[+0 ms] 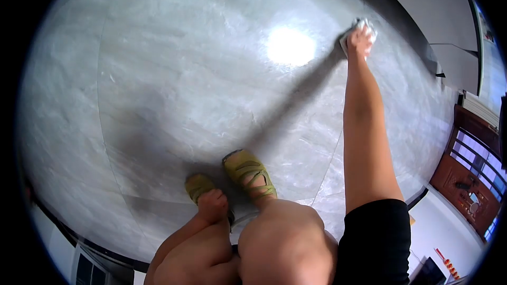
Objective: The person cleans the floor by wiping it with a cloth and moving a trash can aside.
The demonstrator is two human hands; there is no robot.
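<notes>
My right hand (360,41) is at the end of my outstretched arm, pressing a crumpled white cloth (372,27) against the glossy grey tiled floor (211,74). The cloth shows around the fingers, close to the dark base of a cabinet. My left hand (213,206) is curled closed by my left knee, above a green shoe (198,186); whether anything is inside it is hidden. Another green strapped shoe (247,171) stands just right of it. My bare knees are bent at the bottom of the view.
A light cabinet (422,5) with a dark base runs along the upper right. On the right are a reddish-brown door (465,184) with barred panes and a white wall. A dark-framed object (90,269) stands at the lower left. Bright light reflects off the floor.
</notes>
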